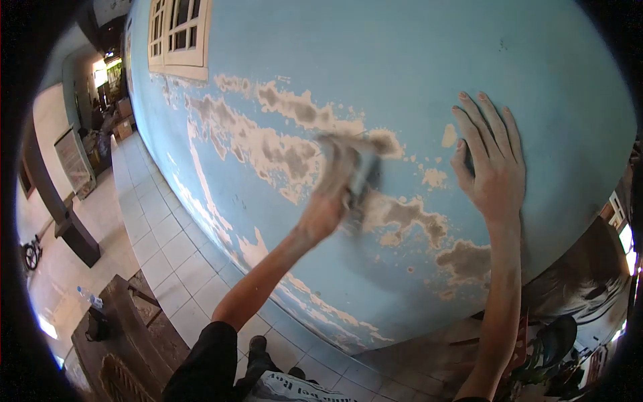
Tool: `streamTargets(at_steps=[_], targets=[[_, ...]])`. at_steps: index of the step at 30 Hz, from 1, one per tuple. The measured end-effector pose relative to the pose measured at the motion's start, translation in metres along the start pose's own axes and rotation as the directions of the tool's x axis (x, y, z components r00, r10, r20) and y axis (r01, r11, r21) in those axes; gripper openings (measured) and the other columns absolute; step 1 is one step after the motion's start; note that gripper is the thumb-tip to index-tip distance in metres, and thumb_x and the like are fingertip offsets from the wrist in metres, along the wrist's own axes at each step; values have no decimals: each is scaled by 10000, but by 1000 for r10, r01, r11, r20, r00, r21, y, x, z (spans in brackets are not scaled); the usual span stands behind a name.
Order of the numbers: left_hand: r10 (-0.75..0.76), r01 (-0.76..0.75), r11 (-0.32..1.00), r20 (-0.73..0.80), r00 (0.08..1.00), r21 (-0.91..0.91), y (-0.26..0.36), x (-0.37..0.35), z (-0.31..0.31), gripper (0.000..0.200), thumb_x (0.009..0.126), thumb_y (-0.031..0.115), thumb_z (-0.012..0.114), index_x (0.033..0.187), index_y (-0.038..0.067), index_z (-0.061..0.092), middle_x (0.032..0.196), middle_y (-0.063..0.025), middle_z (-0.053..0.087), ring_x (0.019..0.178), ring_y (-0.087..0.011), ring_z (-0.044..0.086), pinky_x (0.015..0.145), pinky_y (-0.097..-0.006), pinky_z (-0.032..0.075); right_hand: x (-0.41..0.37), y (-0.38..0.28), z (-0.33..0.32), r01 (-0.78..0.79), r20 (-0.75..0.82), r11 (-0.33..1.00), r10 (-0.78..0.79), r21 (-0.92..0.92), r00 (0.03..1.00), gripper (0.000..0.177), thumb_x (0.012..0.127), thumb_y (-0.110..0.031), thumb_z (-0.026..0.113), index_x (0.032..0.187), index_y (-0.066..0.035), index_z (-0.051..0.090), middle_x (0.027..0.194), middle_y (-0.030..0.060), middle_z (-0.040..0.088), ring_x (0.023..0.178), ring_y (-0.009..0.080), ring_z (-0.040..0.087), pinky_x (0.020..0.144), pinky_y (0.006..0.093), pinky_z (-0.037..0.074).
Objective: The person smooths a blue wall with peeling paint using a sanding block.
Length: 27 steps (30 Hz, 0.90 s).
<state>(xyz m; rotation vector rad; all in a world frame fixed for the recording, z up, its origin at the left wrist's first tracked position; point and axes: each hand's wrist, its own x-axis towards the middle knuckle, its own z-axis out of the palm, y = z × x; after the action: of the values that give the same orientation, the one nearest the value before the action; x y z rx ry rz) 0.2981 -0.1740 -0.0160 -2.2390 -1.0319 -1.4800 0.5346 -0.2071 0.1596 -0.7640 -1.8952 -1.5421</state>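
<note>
My left hand (335, 174), smeared by motion, is closed around a flat greyish piece (365, 177) against the wall; I cannot tell exactly what this piece is. Around it the light blue wall (415, 53) has irregular patches of bare, peeling paint (288, 157), whitish at the edges and grey-brown in the middle. Further right, my right hand (492, 154) lies flat on the blue paint with its fingers stretched upward and holds nothing. Pale dust covers that hand and forearm. Just left of its fingers is a small cream-coloured bare spot (449, 135).
A cream-framed window (179, 37) is set in the wall at upper left. White floor tiles (167, 258) run along its base. At lower left stands a dark wooden table (124, 342) with a plastic bottle (90, 297). Near the right corner is a motorbike (556, 345).
</note>
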Motion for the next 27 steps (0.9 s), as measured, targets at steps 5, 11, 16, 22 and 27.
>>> streamTargets(at_steps=[5,11,16,22,27], targets=[[-400,337,880,-142,905,-334,-26,4,-13,644,881,-35,525,1471,4,271,1517,-277,230,1408,-378,258,1108,-415,311,-2,-1,0,10,2,1000,-10,-4,1000,411,836,-130,570,1245,-161,592,1348,-19,554,1296,189,457,1135,434,342],[-142,101,972,-183,973,-212,-18,-2,0,679,832,-110,504,1463,-25,267,1514,-272,241,1420,-399,203,1139,-433,269,-2,-1,0,31,23,999,-30,-35,999,413,855,-145,570,1267,-176,580,1372,-30,530,1312,182,436,1144,427,330],[-229,176,961,-253,940,-213,-11,19,0,668,847,-70,511,1459,-55,244,1525,-270,210,1420,-427,171,1139,-468,257,-1,-2,-2,13,47,998,-10,-58,999,437,850,-160,582,1285,-192,563,1387,-37,514,1314,169,428,1149,416,320],[-184,138,967,-213,959,-216,-10,30,-1,698,822,-49,552,1456,-43,259,1529,-247,215,1419,-457,123,1148,-506,246,0,0,-2,32,59,998,-29,-54,998,422,857,-170,575,1279,-179,556,1391,-34,507,1309,172,432,1150,413,318],[-133,118,990,-252,958,-73,24,31,13,707,815,-83,530,1461,-42,244,1531,-247,211,1416,-470,107,1143,-499,257,-3,-1,0,29,23,998,-28,-54,999,426,836,-166,588,1262,-164,567,1388,-17,508,1303,184,438,1142,413,331]])
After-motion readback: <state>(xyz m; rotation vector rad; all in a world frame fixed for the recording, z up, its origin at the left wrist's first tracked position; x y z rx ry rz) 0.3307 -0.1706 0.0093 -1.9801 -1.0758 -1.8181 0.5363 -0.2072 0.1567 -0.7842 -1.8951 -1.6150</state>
